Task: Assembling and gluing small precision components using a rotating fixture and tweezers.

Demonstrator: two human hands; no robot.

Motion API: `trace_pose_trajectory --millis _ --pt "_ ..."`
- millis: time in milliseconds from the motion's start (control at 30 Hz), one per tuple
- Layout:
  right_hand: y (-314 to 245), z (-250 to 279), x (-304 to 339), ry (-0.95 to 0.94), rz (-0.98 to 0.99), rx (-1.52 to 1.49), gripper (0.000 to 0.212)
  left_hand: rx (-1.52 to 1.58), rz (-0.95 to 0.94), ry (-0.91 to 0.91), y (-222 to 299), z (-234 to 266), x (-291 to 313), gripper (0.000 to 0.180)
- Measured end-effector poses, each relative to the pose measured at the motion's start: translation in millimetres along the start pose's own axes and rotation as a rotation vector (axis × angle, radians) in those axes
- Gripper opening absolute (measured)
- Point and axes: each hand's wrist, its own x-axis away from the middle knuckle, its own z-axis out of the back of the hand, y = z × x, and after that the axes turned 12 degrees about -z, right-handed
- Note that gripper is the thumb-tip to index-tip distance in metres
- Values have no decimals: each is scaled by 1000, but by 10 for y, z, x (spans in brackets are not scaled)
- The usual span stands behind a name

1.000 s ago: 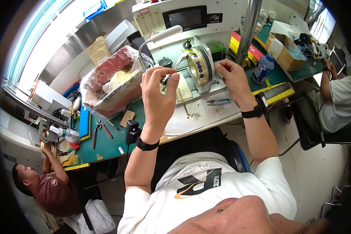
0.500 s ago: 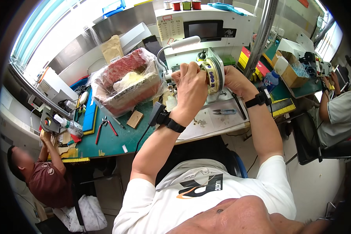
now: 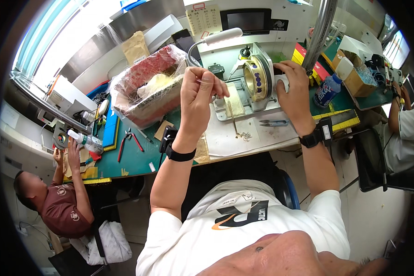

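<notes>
My left hand [image 3: 197,99] is raised between the lined box and the machine, its fingers pinched together; what they hold is too small to make out. A thin yellowish strip [image 3: 232,117] hangs or stands just below its fingertips; I cannot tell whether they touch. My right hand [image 3: 295,94] is beside the machine's round holder, fingers curved and apart, with nothing visible in it. Between my hands, a gold-coloured ring [image 3: 254,83] with dark purple spots along its face is set upright in the white bench machine [image 3: 290,43]. A black wristband circles each wrist.
A plastic-lined box [image 3: 140,110] of pale fibres stands left of the machine. Snips [image 3: 274,123] and small scraps [image 3: 246,136] lie on white paper. Red-handled pliers [image 3: 130,138] lie farther left. A blue-labelled bottle [image 3: 327,90] stands right. A co-worker [image 3: 62,202] sits at the left, another at the right.
My left hand has come off the ring, moving left and pinching. My right hand has shifted right, away from the ring's far side. The ring is now more fully visible.
</notes>
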Motion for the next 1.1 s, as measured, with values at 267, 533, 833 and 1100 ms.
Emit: trace_pose_trajectory --millis 267,533,833,1100 --pt "-490 73 580 -23 -95 -453 10 -1136 -292 -349 86 119 -36 12" --pt "-708 -79 761 -425 -257 -488 14 -1067 -20 -169 -48 449 -27 13" --pt "-764 -267 781 -712 -712 -954 31 -986 234 -312 -342 695 170 15" --pt "-909 -468 707 -696 -944 -1196 32 -748 62 -237 -102 264 -239 37"
